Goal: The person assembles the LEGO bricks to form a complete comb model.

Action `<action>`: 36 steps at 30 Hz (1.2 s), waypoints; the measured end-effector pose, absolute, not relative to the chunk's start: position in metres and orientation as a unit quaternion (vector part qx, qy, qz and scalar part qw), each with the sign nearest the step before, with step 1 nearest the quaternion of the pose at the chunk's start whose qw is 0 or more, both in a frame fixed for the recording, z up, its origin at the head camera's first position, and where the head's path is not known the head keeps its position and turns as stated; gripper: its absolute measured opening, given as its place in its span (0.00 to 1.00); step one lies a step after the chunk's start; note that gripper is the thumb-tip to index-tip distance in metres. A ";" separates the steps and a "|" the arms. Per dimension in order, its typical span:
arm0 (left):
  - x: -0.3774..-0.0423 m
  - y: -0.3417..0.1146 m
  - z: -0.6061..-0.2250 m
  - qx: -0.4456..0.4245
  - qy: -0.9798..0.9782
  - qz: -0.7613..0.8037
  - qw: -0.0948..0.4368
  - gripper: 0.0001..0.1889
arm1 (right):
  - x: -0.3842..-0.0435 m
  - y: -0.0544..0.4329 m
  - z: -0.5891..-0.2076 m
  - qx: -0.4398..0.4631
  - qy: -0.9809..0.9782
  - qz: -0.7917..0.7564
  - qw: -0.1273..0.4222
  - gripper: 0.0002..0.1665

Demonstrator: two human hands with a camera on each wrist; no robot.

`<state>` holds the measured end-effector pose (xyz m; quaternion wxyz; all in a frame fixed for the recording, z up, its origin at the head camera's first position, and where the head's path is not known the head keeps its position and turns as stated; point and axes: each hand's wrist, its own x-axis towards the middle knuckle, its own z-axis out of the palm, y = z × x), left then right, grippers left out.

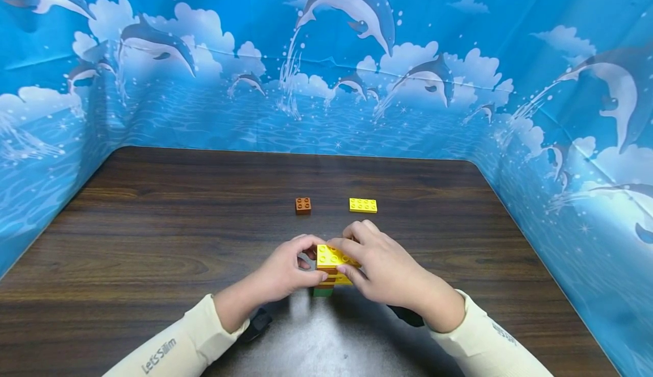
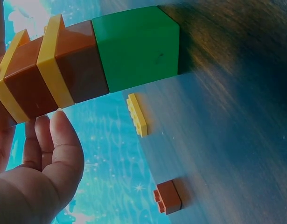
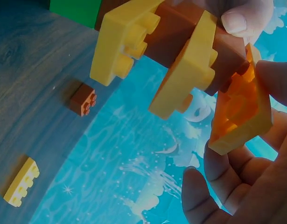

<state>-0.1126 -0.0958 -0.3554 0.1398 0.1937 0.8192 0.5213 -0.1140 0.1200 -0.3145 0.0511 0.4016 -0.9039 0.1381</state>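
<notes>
A stack of toy building bricks stands upright on the table: a green block (image 2: pixel 138 51) at the bottom, then brown bricks (image 2: pixel 29 77) alternating with yellow plates (image 3: pixel 180 70) that jut to the right. My left hand (image 1: pixel 283 269) grips the stack's upper part from the left, its thumb on a brown brick. With thumb and fingers, my right hand (image 1: pixel 385 263) pinches a yellow plate (image 3: pixel 262 121) at the top, its end over the uppermost brown brick. Its hollow underside shows in the right wrist view; whether it is fully seated I cannot tell.
Beyond the hands, a loose brown brick (image 1: pixel 303 206) lies on the dark wood table (image 1: pixel 204 212), with a loose yellow plate (image 1: pixel 363 205) to its right. A blue dolphin-print curtain (image 1: pixel 306 122) encloses the table's back and sides.
</notes>
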 end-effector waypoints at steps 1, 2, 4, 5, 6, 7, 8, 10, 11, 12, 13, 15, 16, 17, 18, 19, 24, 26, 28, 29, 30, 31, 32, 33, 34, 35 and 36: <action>-0.113 -0.096 -0.355 0.194 0.820 0.520 0.140 0.19 | -0.114 0.120 -0.315 0.402 -0.903 0.138 0.053 0.24; -0.113 -0.096 -0.355 0.195 0.820 0.520 0.139 0.19 | -0.114 0.120 -0.315 0.403 -0.903 0.139 0.054 0.24; -0.113 -0.096 -0.355 0.196 0.821 0.518 0.139 0.19 | -0.113 0.120 -0.316 0.407 -0.901 0.140 0.057 0.24; -0.113 -0.096 -0.355 0.196 0.821 0.518 0.139 0.19 | -0.113 0.120 -0.316 0.408 -0.900 0.142 0.058 0.24; -0.113 -0.096 -0.355 0.196 0.820 0.518 0.140 0.19 | -0.113 0.121 -0.316 0.409 -0.900 0.142 0.059 0.24; -0.113 -0.096 -0.355 0.196 0.821 0.518 0.140 0.19 | -0.113 0.121 -0.316 0.410 -0.899 0.143 0.059 0.24; -0.113 -0.096 -0.354 0.196 0.820 0.519 0.140 0.20 | -0.113 0.121 -0.317 0.410 -0.899 0.145 0.059 0.24; -0.112 -0.096 -0.354 0.193 0.818 0.524 0.139 0.21 | -0.113 0.121 -0.317 0.406 -0.900 0.149 0.055 0.24; -0.111 -0.096 -0.354 0.192 0.816 0.528 0.136 0.22 | -0.113 0.121 -0.317 0.403 -0.901 0.154 0.050 0.24; -0.110 -0.096 -0.354 0.190 0.814 0.533 0.132 0.22 | -0.114 0.121 -0.318 0.399 -0.902 0.160 0.044 0.25; -0.109 -0.096 -0.354 0.187 0.813 0.536 0.127 0.23 | -0.114 0.122 -0.318 0.394 -0.903 0.167 0.036 0.25; -0.107 -0.095 -0.353 0.184 0.811 0.544 0.113 0.23 | -0.114 0.122 -0.319 0.385 -0.904 0.183 0.021 0.25; -0.106 -0.095 -0.353 0.185 0.810 0.547 0.106 0.23 | -0.115 0.123 -0.319 0.379 -0.904 0.195 0.014 0.25; -0.106 -0.094 -0.352 0.184 0.811 0.547 0.098 0.23 | -0.115 0.123 -0.319 0.376 -0.903 0.208 0.006 0.25; -0.105 -0.093 -0.352 0.183 0.812 0.547 0.092 0.22 | -0.115 0.123 -0.320 0.373 -0.901 0.222 -0.001 0.25; -0.105 -0.093 -0.352 0.183 0.813 0.546 0.088 0.22 | -0.116 0.124 -0.320 0.370 -0.898 0.238 -0.008 0.25; -0.104 -0.091 -0.351 0.175 0.818 0.542 0.078 0.18 | -0.117 0.125 -0.325 0.360 -0.875 0.321 -0.033 0.21; -0.104 -0.090 -0.351 0.175 0.821 0.538 0.075 0.17 | -0.117 0.126 -0.328 0.354 -0.866 0.351 -0.040 0.20; -0.104 -0.090 -0.351 0.179 0.825 0.531 0.069 0.16 | -0.117 0.126 -0.331 0.344 -0.857 0.382 -0.047 0.19; -0.103 -0.090 -0.352 0.182 0.828 0.526 0.064 0.16 | -0.117 0.125 -0.332 0.338 -0.852 0.396 -0.052 0.19; -0.103 -0.090 -0.352 0.185 0.832 0.520 0.058 0.16 | -0.116 0.125 -0.333 0.331 -0.848 0.410 -0.057 0.19; -0.103 -0.090 -0.352 0.188 0.835 0.514 0.053 0.16 | -0.116 0.125 -0.334 0.324 -0.844 0.423 -0.061 0.19; -0.103 -0.091 -0.352 0.191 0.838 0.508 0.047 0.15 | -0.116 0.125 -0.336 0.318 -0.840 0.435 -0.065 0.19; -0.103 -0.091 -0.352 0.194 0.841 0.503 0.042 0.15 | -0.116 0.124 -0.337 0.313 -0.836 0.445 -0.067 0.19; -0.103 -0.091 -0.352 0.197 0.844 0.498 0.037 0.15 | -0.115 0.124 -0.338 0.310 -0.833 0.452 -0.069 0.19; -0.103 -0.091 -0.352 0.200 0.845 0.494 0.034 0.15 | -0.115 0.124 -0.338 0.307 -0.831 0.458 -0.070 0.19; -0.103 -0.091 -0.352 0.202 0.846 0.492 0.032 0.15 | -0.115 0.124 -0.339 0.305 -0.830 0.462 -0.070 0.19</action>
